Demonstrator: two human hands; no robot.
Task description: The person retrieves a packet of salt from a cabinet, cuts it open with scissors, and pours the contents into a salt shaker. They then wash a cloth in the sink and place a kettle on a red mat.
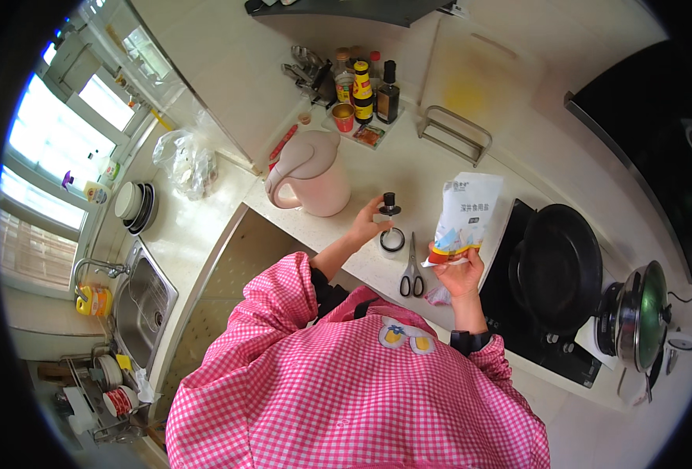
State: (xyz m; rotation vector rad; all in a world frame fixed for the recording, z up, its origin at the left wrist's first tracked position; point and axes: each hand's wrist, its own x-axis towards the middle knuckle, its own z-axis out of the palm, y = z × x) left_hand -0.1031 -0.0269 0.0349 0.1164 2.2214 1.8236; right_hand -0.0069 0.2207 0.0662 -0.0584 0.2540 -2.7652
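My left hand holds a black jar lid with a knob on top and a thin stem below it. Just under it stands a small clear jar with a dark rim and an uncovered mouth. Whether the stem's lower end is inside the jar I cannot tell. In my right hand is a white plastic packet, gripped at its red and yellow end and bearing printed writing. Scissors with black handles lie between the jar and my right hand, blades pointing away from me.
A pink pitcher stands behind my left hand. Sauce bottles and a knife block line the back wall. On the right, a black frying pan rests over the cooktop. The sink is far left.
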